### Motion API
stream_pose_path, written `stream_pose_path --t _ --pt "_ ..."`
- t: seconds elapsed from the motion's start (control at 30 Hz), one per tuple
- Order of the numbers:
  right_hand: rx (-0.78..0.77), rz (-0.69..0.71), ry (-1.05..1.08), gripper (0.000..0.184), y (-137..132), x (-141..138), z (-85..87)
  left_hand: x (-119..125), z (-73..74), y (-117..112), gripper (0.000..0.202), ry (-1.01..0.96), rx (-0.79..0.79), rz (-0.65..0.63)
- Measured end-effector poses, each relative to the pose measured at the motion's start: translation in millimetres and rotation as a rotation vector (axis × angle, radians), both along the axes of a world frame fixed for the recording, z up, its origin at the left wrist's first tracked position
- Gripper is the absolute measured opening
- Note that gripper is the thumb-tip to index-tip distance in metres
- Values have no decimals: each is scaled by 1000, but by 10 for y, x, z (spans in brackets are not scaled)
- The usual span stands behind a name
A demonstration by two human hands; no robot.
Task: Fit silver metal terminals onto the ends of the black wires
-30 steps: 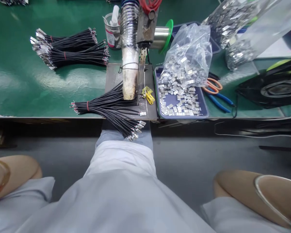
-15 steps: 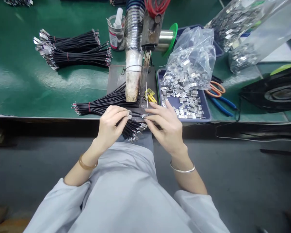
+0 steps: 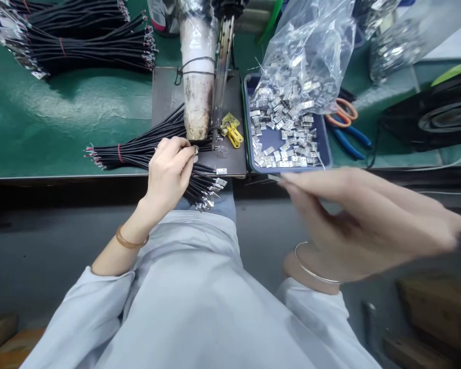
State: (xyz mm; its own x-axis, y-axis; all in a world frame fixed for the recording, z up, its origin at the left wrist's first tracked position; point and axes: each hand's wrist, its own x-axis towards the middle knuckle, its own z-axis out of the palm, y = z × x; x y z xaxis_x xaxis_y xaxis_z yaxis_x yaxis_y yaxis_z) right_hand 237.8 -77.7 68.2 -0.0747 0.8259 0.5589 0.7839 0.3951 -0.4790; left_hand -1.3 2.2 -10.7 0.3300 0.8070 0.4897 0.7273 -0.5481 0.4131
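Note:
My left hand (image 3: 171,166) is closed in a pinch at the front edge of the bench, on what looks like a black cable; its fingers partly hide it. A bundle of black cables (image 3: 138,152) tied with a red band lies under and beside that hand. Several cable ends with small metal terminals (image 3: 209,192) hang over the edge below it. My right hand (image 3: 353,215), blurred and raised close to the camera, pinches a small flat metal piece (image 3: 274,178). Just beyond it stands a blue tray (image 3: 328,159) holding many loose metal terminals (image 3: 288,146).
A nozzle-like tube wrapped in stained white material (image 3: 197,97) and a metal guide (image 3: 222,72) hang over a dark plate (image 3: 165,87). Yellow clips (image 3: 232,132), orange-and-blue pliers (image 3: 348,128), a clear bag (image 3: 311,46) and more cable bundles (image 3: 84,51) lie around. A black fan-like device (image 3: 441,113) stands right.
My right hand has left the cable ends, moving right and up toward the camera with a small metal piece. My left hand stays by the bundle. The view has shifted closer to the bench.

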Motion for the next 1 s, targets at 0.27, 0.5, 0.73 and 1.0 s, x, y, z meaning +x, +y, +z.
stream_pose_path --t 0.27,0.5,0.73,1.0 --pt "-197 -97 -116 14 689 441 -379 22 40 -28 22 116 -43 -32" --pt "-491 153 -223 16 1007 577 -328 25 122 -4 18 189 -108 -131" --pt "-326 73 -347 15 1083 601 -465 22 151 -90 16 57 -38 -209" --pt "-31 -136 -319 19 986 382 -564 60 85 -104 6 -382 -16 -289"
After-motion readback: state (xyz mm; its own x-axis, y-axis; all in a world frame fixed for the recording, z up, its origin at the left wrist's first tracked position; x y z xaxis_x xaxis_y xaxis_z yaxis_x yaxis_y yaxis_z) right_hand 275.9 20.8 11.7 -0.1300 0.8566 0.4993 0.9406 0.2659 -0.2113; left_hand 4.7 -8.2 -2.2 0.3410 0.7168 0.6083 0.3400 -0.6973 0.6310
